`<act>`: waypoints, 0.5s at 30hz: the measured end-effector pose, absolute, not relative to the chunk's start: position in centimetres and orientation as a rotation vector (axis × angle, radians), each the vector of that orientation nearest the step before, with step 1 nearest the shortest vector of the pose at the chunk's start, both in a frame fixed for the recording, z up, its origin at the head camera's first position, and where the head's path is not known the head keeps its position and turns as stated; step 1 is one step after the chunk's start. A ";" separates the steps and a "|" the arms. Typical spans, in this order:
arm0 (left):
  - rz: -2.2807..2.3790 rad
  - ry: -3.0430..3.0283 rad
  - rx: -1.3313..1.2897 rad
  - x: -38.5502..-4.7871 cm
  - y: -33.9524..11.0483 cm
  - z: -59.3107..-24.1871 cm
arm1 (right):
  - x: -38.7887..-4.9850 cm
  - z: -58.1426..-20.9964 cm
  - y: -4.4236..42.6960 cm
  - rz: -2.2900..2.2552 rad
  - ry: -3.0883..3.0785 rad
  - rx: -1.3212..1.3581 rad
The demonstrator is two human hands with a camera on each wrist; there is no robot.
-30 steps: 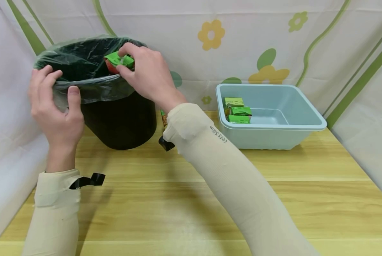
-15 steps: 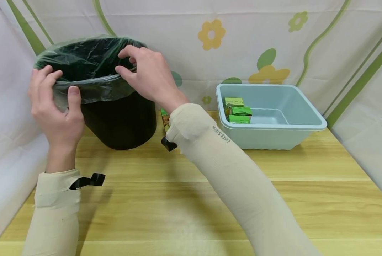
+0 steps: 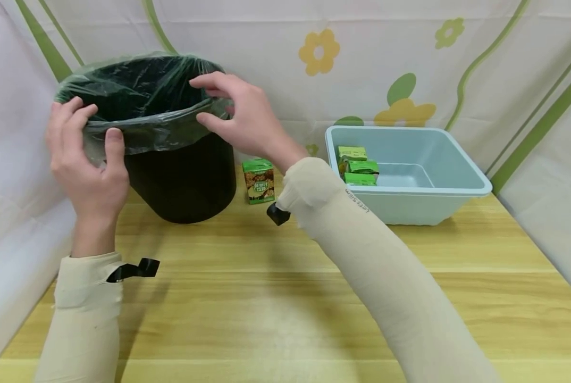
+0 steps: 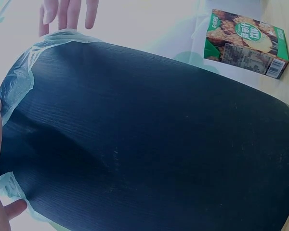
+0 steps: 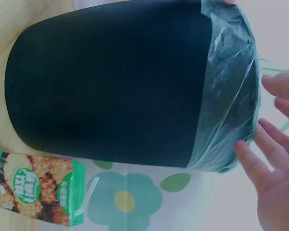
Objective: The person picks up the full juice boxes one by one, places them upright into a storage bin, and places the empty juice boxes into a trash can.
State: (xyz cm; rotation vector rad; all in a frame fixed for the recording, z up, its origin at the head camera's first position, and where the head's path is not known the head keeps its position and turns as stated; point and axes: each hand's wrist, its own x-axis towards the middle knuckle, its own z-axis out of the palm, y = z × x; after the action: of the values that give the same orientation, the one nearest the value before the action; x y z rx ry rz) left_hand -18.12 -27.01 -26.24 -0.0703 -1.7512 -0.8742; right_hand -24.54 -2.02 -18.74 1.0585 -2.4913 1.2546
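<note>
A black trash bin [image 3: 185,183] with a thin plastic liner [image 3: 163,135] folded over its rim stands at the left. My left hand [image 3: 89,165] holds the bin's left side, fingers over the rim and thumb on the liner outside. Above the right part of the rim hovers my right hand [image 3: 252,114], fingers spread apart with nothing held; in the right wrist view its fingertips [image 5: 242,147] lie close to the liner. Beside the bin stands a small green and brown juice carton [image 3: 259,182] with a pineapple picture. The bin's bottom is hidden from the head view.
To the right on the wooden table [image 3: 247,298] is a light blue plastic tub [image 3: 405,208]. Three small green cartons [image 3: 360,167] sit along its left side. A flower-printed white curtain [image 3: 266,37] hangs behind everything.
The right hand held a green and red carton over the bin, then let it go inside. It has since drawn right, bringing the standing juice carton into view. The left hand stays put.
</note>
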 end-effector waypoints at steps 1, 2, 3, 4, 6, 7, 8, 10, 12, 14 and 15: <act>-0.872 -1.752 -0.071 -18.2 -27.0 -26.3 | -24.6 -19.0 -1.8 1.303 -2.465 1.054; -0.869 -1.756 -0.071 -18.2 -27.1 -26.3 | -24.8 -19.3 -1.7 1.346 -2.432 1.049; -0.867 -1.758 -0.072 -18.3 -27.1 -26.3 | -24.9 -19.6 -1.5 1.384 -2.401 1.042; -0.865 -1.760 -0.072 -18.3 -27.1 -26.4 | -25.1 -19.9 -1.3 1.422 -2.374 1.033; -0.863 -1.763 -0.074 -18.4 -27.2 -26.4 | -25.4 -20.5 -0.8 1.465 -2.337 1.010; -0.860 -1.764 -0.074 -18.4 -27.2 -26.4 | -25.5 -20.9 -0.5 1.484 -2.330 0.997; -0.859 -1.765 -0.074 -18.4 -27.2 -26.4 | -25.7 -21.3 -0.3 1.499 -2.326 0.988; -0.857 -1.767 -0.073 -18.5 -27.3 -26.4 | -26.0 -22.1 0.3 1.509 -2.347 0.961; -0.857 -1.769 -0.071 -18.5 -27.4 -26.4 | -26.2 -23.0 0.8 1.508 -2.383 0.941; -0.862 -1.764 -0.071 -18.5 -27.4 -26.5 | -26.5 -24.1 1.2 1.507 -2.410 0.928; -0.865 -1.760 -0.071 -18.4 -27.4 -26.5 | -26.6 -24.6 1.4 1.514 -2.431 0.916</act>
State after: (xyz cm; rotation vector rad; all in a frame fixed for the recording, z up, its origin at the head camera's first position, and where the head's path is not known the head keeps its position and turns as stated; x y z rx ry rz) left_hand -18.40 -27.38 -26.50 -0.0712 -1.7598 -0.8653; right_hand -26.57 1.43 -24.61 0.9162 -2.4306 1.5136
